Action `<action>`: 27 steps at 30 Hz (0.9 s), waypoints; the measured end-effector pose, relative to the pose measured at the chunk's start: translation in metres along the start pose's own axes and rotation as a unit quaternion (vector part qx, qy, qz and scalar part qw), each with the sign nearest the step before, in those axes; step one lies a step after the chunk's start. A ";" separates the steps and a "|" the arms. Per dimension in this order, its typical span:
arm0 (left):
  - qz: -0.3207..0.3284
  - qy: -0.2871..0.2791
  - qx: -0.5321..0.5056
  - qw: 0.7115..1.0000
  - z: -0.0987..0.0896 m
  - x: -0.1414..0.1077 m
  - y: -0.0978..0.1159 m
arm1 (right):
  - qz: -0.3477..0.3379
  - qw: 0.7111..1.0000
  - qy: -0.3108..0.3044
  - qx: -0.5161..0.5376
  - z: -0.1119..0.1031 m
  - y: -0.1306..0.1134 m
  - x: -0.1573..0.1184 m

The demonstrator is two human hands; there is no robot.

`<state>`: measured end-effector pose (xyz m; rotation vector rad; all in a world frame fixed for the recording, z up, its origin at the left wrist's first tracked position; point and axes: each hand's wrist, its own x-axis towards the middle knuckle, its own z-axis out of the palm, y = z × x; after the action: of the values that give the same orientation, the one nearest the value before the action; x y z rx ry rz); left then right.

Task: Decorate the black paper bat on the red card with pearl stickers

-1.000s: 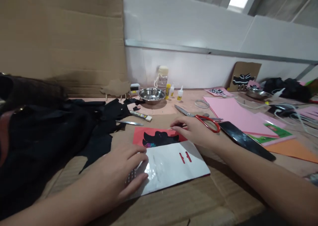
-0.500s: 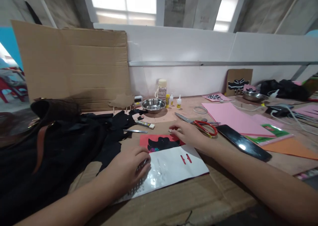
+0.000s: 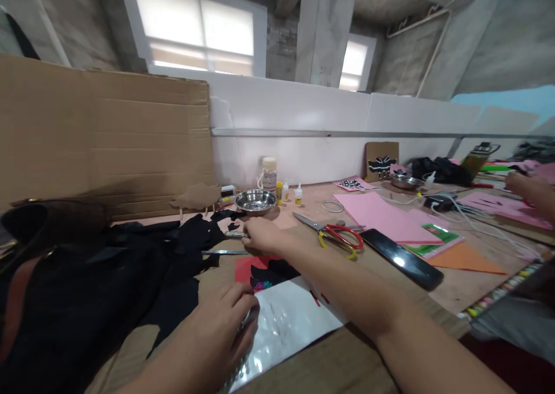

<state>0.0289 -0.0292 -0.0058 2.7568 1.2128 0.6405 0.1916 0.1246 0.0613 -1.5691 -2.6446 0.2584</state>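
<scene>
My left hand (image 3: 228,316) rests with curled fingers on a white card packet in shiny clear plastic (image 3: 286,316). Rows of small shiny beads show under its lower edge. Past the packet lies a red sheet (image 3: 243,270) with a black cutout (image 3: 277,268) bearing a patch of coloured glitter or sequins; my right forearm partly covers it. My right hand (image 3: 265,236) reaches across to the left, fingers closed at the end of a small white-and-black tube (image 3: 234,234). Below that tube lies a thin metal blade-like tool (image 3: 223,252).
Black cloth (image 3: 173,272) and a dark bag (image 3: 56,301) fill the left. Behind stand a steel bowl (image 3: 255,201), small glue bottles (image 3: 298,194) and a lidded bottle (image 3: 269,174). Red-handled scissors (image 3: 344,235), a phone (image 3: 401,259) and pink sheets (image 3: 390,218) lie right. Another person's hand (image 3: 531,189) shows far right.
My right hand has moved left, from beside the black cutout to the small tube. My left hand stays on the packet. The view has shifted, showing more on the right.
</scene>
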 end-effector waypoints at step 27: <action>-0.009 -0.051 -0.023 0.998 -0.004 0.002 -0.001 | -0.112 0.992 0.022 -0.055 0.034 -0.005 0.003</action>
<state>0.0278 -0.0277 -0.0019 2.7024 1.1842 0.5137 0.1813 0.1206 0.0290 -1.2692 -2.8114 0.0648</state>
